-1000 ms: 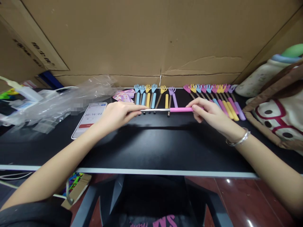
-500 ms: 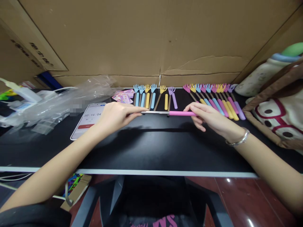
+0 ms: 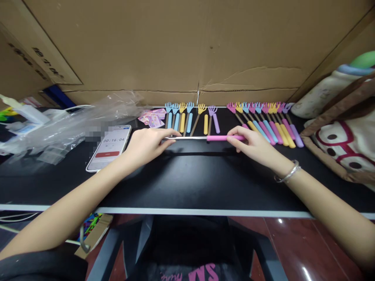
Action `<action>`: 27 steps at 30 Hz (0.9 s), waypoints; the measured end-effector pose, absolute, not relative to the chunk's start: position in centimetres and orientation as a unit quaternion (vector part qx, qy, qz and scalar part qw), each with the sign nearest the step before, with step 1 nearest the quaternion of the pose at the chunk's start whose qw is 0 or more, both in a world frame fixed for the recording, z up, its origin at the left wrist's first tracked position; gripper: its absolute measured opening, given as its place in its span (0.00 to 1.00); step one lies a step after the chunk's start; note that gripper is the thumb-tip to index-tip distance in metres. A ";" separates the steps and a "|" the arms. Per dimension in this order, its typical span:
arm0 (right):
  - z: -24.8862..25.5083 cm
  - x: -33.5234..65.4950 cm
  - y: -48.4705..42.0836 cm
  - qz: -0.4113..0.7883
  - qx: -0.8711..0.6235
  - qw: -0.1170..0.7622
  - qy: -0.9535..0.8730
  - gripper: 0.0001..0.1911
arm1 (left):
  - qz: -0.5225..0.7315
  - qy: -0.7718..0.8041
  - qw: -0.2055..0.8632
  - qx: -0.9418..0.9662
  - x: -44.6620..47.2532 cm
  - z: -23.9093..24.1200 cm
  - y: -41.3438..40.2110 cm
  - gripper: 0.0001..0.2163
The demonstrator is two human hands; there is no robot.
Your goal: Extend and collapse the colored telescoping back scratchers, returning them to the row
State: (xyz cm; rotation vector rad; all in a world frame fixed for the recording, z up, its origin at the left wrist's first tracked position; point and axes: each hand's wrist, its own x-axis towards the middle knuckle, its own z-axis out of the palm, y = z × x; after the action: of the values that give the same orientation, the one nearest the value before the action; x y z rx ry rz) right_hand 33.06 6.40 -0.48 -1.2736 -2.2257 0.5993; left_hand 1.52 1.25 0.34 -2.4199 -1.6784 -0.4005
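A thin metal rod (image 3: 193, 137) runs level above the black desk, its right end meeting a pink handle (image 3: 216, 138). My left hand (image 3: 149, 144) pinches the rod near its left end between thumb and fingers. No claw head shows on this rod; my fingers cover part of that end. My right hand (image 3: 249, 142) is closed round the right part of the pink handle. Behind the rod lie a yellow claw-headed back scratcher rod (image 3: 197, 119), a loose yellow handle (image 3: 206, 124), a purple claw-headed rod (image 3: 211, 113) and a purple handle (image 3: 216, 123).
Several coloured back scratchers (image 3: 268, 125) lie in a row at right. Blue and yellow claw rods with handles (image 3: 179, 117) lie left of centre, beside printed cards (image 3: 152, 118). A phone (image 3: 108, 150), plastic bags (image 3: 79, 121), a bottle (image 3: 319, 89) and a bag (image 3: 345, 144) flank them.
My right hand's fingers have closed more around the pink handle. The handle and rod have moved slightly left, and more of the rod shows under my left fingers.
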 end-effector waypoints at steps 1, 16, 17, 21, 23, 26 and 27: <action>-0.4 33.0 6.3 0.205 -0.462 0.256 -0.824 0.15 | -0.134 -0.563 0.084 -0.811 1.5 0.3 1.3 0.13; 0.2 32.9 6.1 0.222 -0.446 0.258 -0.828 0.15 | -0.180 -0.562 0.112 -0.800 1.2 0.2 1.3 0.13; 0.3 32.9 6.0 0.226 -0.445 0.256 -0.828 0.16 | -0.177 -0.562 0.115 -0.800 1.2 0.2 1.3 0.13; 0.5 33.0 6.1 0.243 -0.445 0.236 -0.829 0.19 | -0.161 -0.568 0.126 -0.797 1.1 0.2 1.3 0.13; 0.6 33.1 6.1 0.257 -0.446 0.223 -0.828 0.20 | -0.158 -0.564 0.132 -0.800 1.1 0.2 1.3 0.13; 0.6 33.3 6.2 0.289 -0.443 0.201 -0.824 0.24 | -0.166 -0.549 0.140 -0.807 1.1 0.2 1.3 0.13; 0.6 33.3 6.2 0.301 -0.441 0.192 -0.823 0.25 | -0.171 -0.544 0.142 -0.809 1.1 0.2 1.3 0.13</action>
State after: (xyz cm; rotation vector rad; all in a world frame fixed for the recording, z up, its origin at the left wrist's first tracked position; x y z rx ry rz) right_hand 33.32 6.24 0.60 -1.2382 -2.3115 0.8449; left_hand 1.10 1.25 0.24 -2.3347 -1.5692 -0.4937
